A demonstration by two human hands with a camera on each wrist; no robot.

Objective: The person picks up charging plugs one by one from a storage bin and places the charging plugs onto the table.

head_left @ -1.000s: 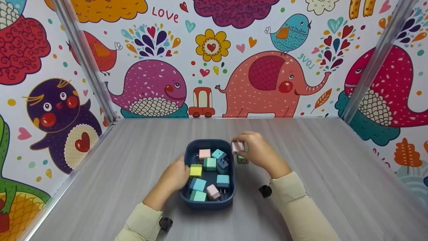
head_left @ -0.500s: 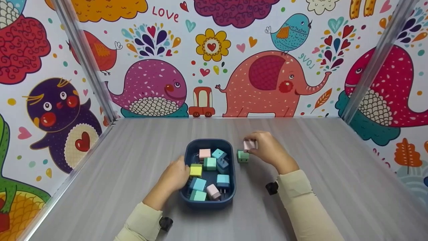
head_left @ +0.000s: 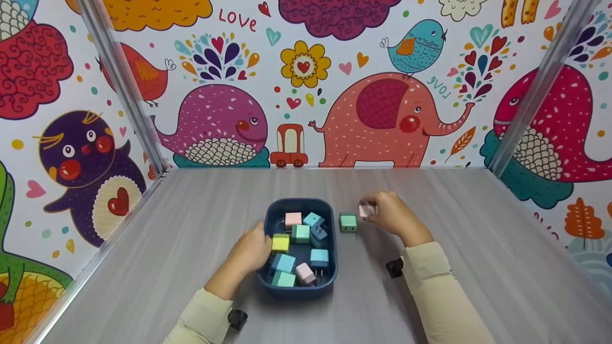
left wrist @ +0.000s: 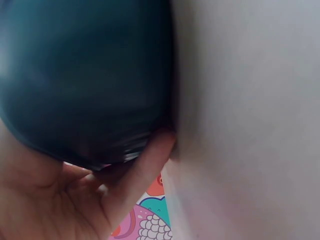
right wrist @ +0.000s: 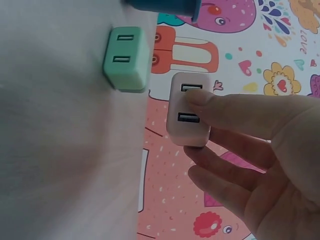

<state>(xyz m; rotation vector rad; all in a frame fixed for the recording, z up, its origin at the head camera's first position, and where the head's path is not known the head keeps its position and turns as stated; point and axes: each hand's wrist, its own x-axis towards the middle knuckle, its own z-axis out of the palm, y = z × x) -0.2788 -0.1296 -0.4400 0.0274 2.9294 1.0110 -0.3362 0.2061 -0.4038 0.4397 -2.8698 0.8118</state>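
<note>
My right hand [head_left: 396,216] pinches a pale pink USB wall charger [head_left: 367,211] between thumb and fingers. Two USB ports show on the pink charger's face [right wrist: 189,102] in the right wrist view. Just left of it, a green USB charger [head_left: 348,222] stands on the table with its ports toward me. My left hand [head_left: 248,251] grips the left side of a dark blue plastic box [head_left: 299,292], a finger low along its wall in the left wrist view. Inside lie several chargers, among them a yellow one [head_left: 280,243] and a pink one [head_left: 305,274], some with metal prongs showing.
The grey wood-grain table [head_left: 210,200] runs back to a wall panel [head_left: 296,105] printed with cartoon animals. Metal posts [head_left: 530,95] stand at the corners. A dark device is strapped at each wrist.
My right hand has carried the pink charger rightward, away from the box and past the green charger, which now shows fully. The left hand and the box stay in place.
</note>
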